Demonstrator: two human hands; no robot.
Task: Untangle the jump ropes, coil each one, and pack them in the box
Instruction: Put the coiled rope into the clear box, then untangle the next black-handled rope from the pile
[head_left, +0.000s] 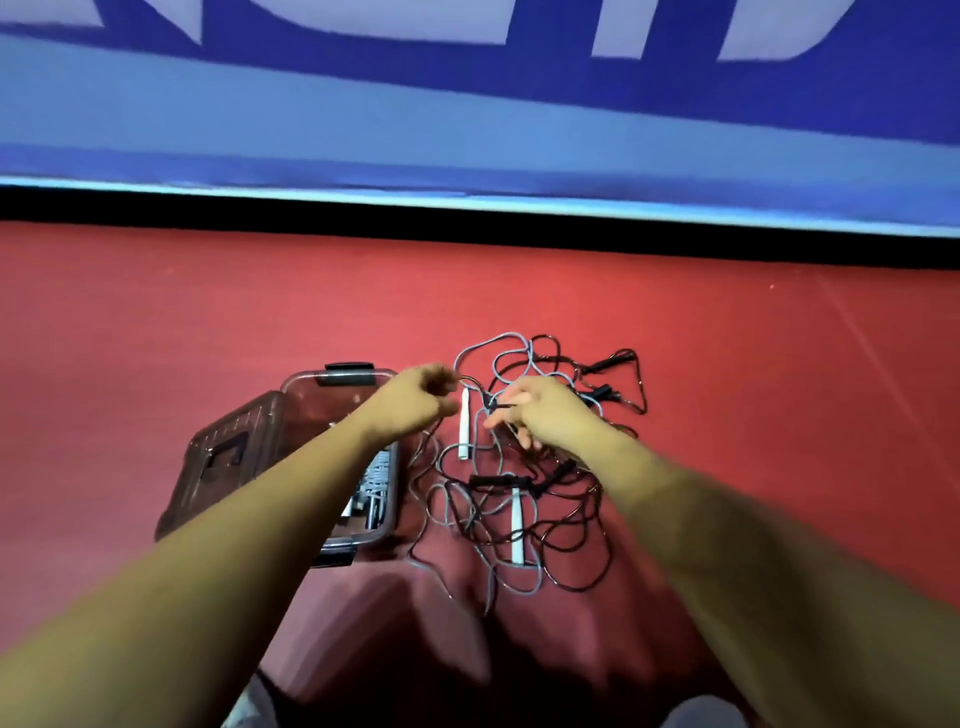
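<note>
Forearms: left forearm (249, 530) and right forearm (701, 509), both bare, reach forward from the lower corners and converge on the ropes.
Left hand (423, 395): fingers curled, pinching the grey rope (498, 345) just above a white handle (465, 423); it is over the box's far right corner.
Right hand (540, 410): fingers partly spread among the cords, with a black strand crossing them; blur hides whether it grips.
Ropes: the grey rope and the black ropes (582, 540) lie tangled in one loose heap on the floor (208, 312), just right of the box.
Handles: a second white handle (517, 525) lies nearer the camera in the heap; a black handle (610, 361) lies at its far right edge.
Box (394, 467): translucent brown, open, on the floor left of the heap, with a coiled grey cord (376, 483) inside.
Lid (228, 457): off, resting against the box's left side.
Floor: red, with hand shadows falling toward the camera.
Background: a blue banner (467, 130) above a black strip (467, 223).
</note>
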